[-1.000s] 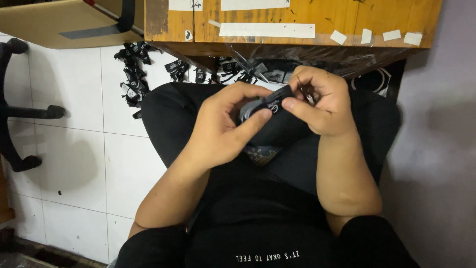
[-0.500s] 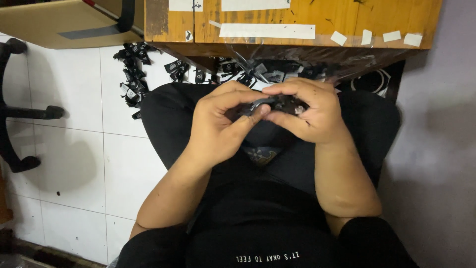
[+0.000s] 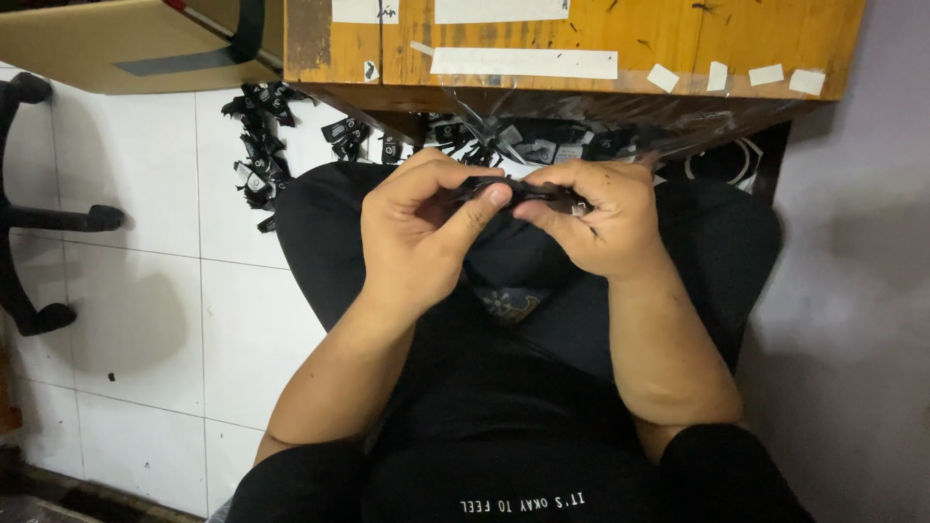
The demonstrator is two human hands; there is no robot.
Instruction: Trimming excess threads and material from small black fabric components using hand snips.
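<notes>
Two hands meet over lap, just below wooden table edge [image 3: 581, 82]. Small black strip [image 3: 528, 192] pinched between them, mostly hidden. Judged light, soft, floppy; best taken at both ends to keep taut. Left hand [image 3: 421, 242]: fingers curled, thumb pressing strip's left end. Right hand [image 3: 601, 228]: fingers curled shut on right end. Similar black pieces [image 3: 262, 145] scattered on white tile floor [image 3: 145, 194].

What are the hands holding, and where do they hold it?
A small black piece, pinched at its two ends between left hand and right hand fingers.
</notes>
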